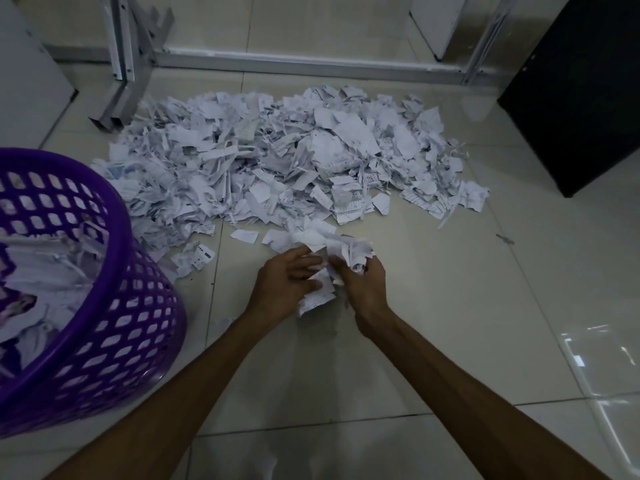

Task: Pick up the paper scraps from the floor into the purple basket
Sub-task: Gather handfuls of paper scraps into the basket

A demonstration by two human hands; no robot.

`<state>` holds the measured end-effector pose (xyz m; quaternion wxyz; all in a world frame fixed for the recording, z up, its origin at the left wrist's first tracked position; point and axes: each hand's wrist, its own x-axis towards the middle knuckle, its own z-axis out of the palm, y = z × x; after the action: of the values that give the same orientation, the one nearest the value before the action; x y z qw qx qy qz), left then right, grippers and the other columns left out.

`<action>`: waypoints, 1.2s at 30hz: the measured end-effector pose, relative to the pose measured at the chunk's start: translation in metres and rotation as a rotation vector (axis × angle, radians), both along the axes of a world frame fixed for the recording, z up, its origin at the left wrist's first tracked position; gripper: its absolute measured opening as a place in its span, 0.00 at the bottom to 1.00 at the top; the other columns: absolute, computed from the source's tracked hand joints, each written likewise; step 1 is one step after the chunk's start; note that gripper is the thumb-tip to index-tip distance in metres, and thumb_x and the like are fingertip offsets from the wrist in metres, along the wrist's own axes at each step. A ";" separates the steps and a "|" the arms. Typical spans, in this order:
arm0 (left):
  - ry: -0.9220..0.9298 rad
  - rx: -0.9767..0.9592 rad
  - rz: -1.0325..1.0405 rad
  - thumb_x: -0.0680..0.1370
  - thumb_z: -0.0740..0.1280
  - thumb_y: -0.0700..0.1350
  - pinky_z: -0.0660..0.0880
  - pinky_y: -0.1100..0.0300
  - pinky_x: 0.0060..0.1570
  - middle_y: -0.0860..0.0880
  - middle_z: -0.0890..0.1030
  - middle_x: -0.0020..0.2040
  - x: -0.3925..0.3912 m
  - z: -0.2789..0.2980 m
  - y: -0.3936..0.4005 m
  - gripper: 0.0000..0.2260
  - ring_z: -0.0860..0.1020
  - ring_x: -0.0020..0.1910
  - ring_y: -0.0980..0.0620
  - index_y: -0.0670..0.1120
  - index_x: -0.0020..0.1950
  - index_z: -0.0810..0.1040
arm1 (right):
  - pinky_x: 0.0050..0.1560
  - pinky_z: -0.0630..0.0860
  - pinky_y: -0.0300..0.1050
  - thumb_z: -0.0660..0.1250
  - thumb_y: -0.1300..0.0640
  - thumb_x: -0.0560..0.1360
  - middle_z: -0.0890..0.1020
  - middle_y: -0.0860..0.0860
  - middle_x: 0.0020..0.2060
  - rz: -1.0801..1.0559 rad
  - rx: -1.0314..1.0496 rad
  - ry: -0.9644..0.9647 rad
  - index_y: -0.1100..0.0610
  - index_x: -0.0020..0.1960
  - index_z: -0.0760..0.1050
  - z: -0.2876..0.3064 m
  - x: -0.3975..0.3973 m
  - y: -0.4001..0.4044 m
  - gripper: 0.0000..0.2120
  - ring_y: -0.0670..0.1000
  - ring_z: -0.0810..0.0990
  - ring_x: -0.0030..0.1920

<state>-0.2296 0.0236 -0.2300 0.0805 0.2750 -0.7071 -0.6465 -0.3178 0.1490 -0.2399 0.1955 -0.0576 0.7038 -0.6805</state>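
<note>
A wide heap of torn white paper scraps point(277, 157) covers the tiled floor ahead of me. The purple basket point(131, 327), a plastic lattice tub, stands at the left and holds several scraps inside. Just in front of the heap, my left hand point(284, 285) and my right hand point(363, 289) are pressed together around a crumpled bunch of scraps point(332, 251). Both hands grip that bunch from either side, and paper sticks out above and below the fingers.
A grey metal frame leg point(121, 81) and a floor rail point(294, 64) border the heap at the back. A black cabinet point(581, 91) stands at the right, a white panel point(27, 84) at the left. Loose scraps point(197, 258) lie beside the basket.
</note>
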 end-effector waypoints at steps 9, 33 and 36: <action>0.094 0.019 -0.038 0.70 0.72 0.28 0.78 0.67 0.50 0.46 0.81 0.58 -0.013 0.066 -0.001 0.28 0.81 0.47 0.57 0.38 0.69 0.71 | 0.53 0.82 0.53 0.74 0.62 0.74 0.85 0.55 0.52 -0.061 -0.095 -0.115 0.61 0.62 0.78 0.071 -0.011 0.000 0.17 0.55 0.85 0.51; 0.149 -0.275 0.008 0.68 0.75 0.31 0.78 0.68 0.46 0.55 0.83 0.52 0.163 0.234 -0.149 0.31 0.83 0.49 0.60 0.43 0.70 0.72 | 0.36 0.81 0.40 0.73 0.61 0.75 0.84 0.49 0.44 0.337 -0.156 0.001 0.53 0.51 0.76 0.213 0.131 -0.148 0.08 0.46 0.84 0.41; 0.109 -0.276 0.027 0.67 0.76 0.30 0.80 0.62 0.50 0.56 0.84 0.51 0.196 0.231 -0.172 0.31 0.83 0.51 0.56 0.42 0.69 0.74 | 0.36 0.80 0.40 0.73 0.61 0.74 0.85 0.53 0.46 0.399 -0.127 -0.019 0.58 0.55 0.78 0.214 0.156 -0.169 0.10 0.53 0.85 0.45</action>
<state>-0.0339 -0.1486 0.0010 0.1643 0.2354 -0.7800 -0.5561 -0.1618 -0.0199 -0.0256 0.3291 -0.2015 0.6323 -0.6718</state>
